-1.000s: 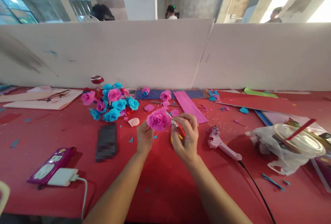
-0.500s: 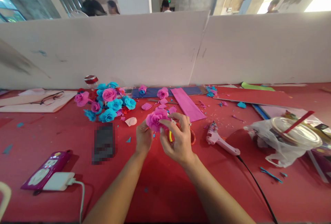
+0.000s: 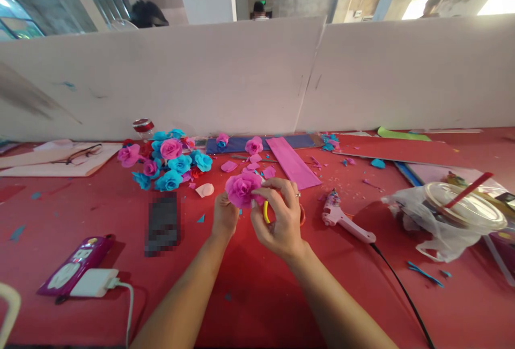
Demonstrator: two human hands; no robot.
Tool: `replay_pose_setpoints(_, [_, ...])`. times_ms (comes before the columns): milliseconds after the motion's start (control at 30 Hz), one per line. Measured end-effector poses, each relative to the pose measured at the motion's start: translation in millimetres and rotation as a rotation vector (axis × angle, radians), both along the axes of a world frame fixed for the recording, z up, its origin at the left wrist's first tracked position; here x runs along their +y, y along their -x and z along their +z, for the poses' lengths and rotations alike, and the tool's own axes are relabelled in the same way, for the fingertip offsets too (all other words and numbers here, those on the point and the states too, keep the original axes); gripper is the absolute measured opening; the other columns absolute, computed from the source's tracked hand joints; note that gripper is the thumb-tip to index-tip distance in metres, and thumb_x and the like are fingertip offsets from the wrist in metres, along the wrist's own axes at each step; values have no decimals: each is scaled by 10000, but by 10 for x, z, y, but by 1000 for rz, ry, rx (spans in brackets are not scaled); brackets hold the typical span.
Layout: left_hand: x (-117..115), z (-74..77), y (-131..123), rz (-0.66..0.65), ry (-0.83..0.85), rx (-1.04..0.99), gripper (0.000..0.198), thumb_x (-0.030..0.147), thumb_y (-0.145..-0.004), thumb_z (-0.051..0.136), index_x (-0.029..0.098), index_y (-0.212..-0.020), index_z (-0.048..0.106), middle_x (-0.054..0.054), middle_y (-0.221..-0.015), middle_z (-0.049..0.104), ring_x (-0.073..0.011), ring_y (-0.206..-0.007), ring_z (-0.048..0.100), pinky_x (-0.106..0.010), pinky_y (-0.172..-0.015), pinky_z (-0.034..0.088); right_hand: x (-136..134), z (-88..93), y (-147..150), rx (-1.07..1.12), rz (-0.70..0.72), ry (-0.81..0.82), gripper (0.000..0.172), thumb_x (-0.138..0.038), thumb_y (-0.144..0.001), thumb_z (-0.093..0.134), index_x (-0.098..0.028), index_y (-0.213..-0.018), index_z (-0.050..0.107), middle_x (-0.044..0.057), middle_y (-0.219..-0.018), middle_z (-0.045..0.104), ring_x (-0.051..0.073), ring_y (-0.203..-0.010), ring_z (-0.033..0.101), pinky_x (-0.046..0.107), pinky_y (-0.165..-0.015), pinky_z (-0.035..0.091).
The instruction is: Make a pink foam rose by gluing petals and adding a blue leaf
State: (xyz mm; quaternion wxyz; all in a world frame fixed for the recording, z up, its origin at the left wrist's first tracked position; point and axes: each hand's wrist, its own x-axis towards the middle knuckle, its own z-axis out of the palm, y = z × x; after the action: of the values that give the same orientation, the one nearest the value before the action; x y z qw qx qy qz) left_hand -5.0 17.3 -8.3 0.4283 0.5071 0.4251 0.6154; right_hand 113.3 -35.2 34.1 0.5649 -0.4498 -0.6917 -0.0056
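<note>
1 pink flower [image 3: 240,189] (layered) in left hand [image 3: 224,216], right hand [image 3: 280,221] touching.

The large, ruffled magenta-pink paper rose [image 3: 242,190] nearly matches the flat, oblong pink paper strip [image 3: 293,162]. The clustered paper-flower bouquet [image 3: 179,164] mixes turquoise, pink and red. The flat, plain red worktop [image 3: 257,306] is flecked with blue and pink. The pistol-shaped plastic glue gun [image 3: 349,224] is pale pink, its thin cord [image 3: 398,279] black. Yellow and orange-red colour the looped scissor handles [image 3: 266,212]. The oblong case [image 3: 80,263] is purple with white patches; the upright flat partition [image 3: 181,80] is off-white, smudged grey.
</note>
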Motion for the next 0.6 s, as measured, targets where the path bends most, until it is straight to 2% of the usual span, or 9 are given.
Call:
replay_pose_setpoints(67, [10, -31, 8, -5, 12, 21, 74, 274, -655, 635, 203, -642, 621, 10, -639, 618, -137, -619, 516, -276, -623, 446, 1, -1, -5, 8, -8, -20, 172, -150, -742, 571, -226, -893, 600, 59, -980, 573, 212, -907, 546, 389, -806, 397])
replay_pose_setpoints(200, [58, -110, 65, 54, 44, 82, 183, 243, -674, 575, 190, -517, 498, 44, -526, 495, -98, -531, 408, -242, -549, 382, 19, -15, -25, 15, -8, -42, 105, -136, -741, 563, -219, -806, 564, 38, -856, 599, 192, -811, 548, 377, -774, 380])
replay_pose_setpoints(333, [182, -191, 179, 128, 40, 100, 169, 234, -668, 582, 194, -525, 503, 42, -539, 498, -107, -563, 424, -241, -573, 374, 79, -47, -36, 51, -55, 20, 111, -151, -768, 536, -206, -680, 500, 8, -682, 560, 164, -685, 495, 348, -724, 361])
replay_pose_setpoints(433, [282, -258, 265, 185, 53, 110, 144, 245, -665, 599, 200, -546, 531, 33, -558, 530, -121, -590, 452, -249, -599, 383, 147, -101, -30, 110, -89, 136, 297, -212, -821, 495, -206, -547, 381, -24, -540, 421, 139, -576, 414, 302, -633, 336])
replay_pose_setpoints(500, [320, -292, 301, 193, 62, 106, 162, 250, -653, 617, 197, -530, 527, 28, -569, 549, -125, -608, 474, -254, -626, 394, 198, -159, -25, 158, -72, 260, 353, -265, -849, 465, -207, -524, 340, -35, -516, 368, 126, -534, 380, 276, -574, 310])
replay_pose_setpoints(600, [331, -313, 321, 179, 53, 95, 133, 266, -643, 635, 186, -554, 578, 23, -579, 575, -129, -613, 492, -262, -651, 405, 272, -268, -28, 188, -32, 443, 350, -340, -871, 433, -200, -552, 405, -34, -526, 401, 124, -522, 402, 254, -529, 291])
